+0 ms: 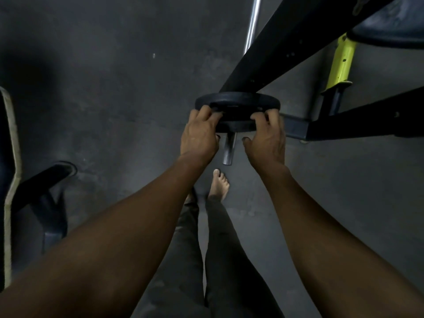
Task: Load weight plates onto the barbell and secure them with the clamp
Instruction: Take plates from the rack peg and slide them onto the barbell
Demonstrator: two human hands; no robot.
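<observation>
Weight plate: a black disc (237,104) just above the middle of the view, seen nearly edge-on, flat face turned toward the camera; it sits on the barbell with the bar through its centre hole.
Barbell: a steel bar (229,150) whose long axis runs from about 6 o'clock up toward 12 o'clock; the bare end sticks out below the plate, and the shaft shows again at 12 o'clock (253,21).
Left hand: (199,134) fingers curled over the plate's rim at 9 o'clock, gripping it.
Right hand: (267,136) fingers curled over the rim at 3 o'clock, thumb spread beneath.
Rack: a black frame (286,47) with a yellow part (339,63) at 2 o'clock.
Floor: dark grey (103,88); a bare foot (220,183) below the bar end.
Bench: a padded edge (11,157) at 9 o'clock.
</observation>
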